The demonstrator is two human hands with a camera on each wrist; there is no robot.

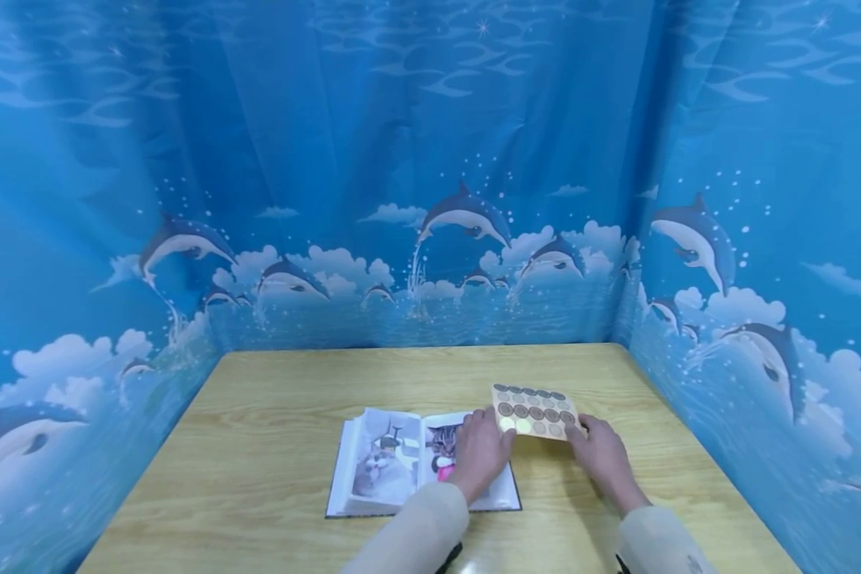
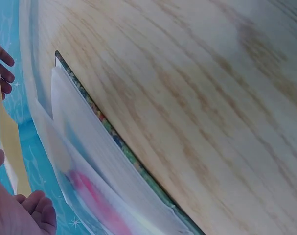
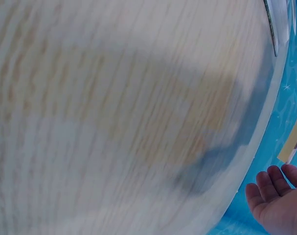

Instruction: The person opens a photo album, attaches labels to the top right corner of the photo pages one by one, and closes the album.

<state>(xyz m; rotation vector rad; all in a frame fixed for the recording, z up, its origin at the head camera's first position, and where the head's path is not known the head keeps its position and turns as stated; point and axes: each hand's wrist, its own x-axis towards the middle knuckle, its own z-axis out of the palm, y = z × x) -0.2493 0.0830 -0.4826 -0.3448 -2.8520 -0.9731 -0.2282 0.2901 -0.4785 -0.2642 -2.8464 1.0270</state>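
A small cream sheet of round stickers (image 1: 534,410), in rows of dark brown and pale circles, is held up above the table, tilted toward me. My left hand (image 1: 482,448) pinches its left edge with the thumb on the printed face. At the lower right corner, my right hand (image 1: 604,456) holds it between thumb and fingers. The left wrist view shows the sheet's plain yellowish back (image 2: 11,142) spanning both hands. Beneath my left forearm lies an open photo album (image 1: 387,466) with cat pictures, its right page partly hidden by that hand.
The wooden table (image 1: 280,391) carries the album left of centre. Blue dolphin-print curtains (image 1: 373,159) close in the back and both sides, right at the table's edges. In the right wrist view, a shadow (image 3: 226,152) falls across the wood.
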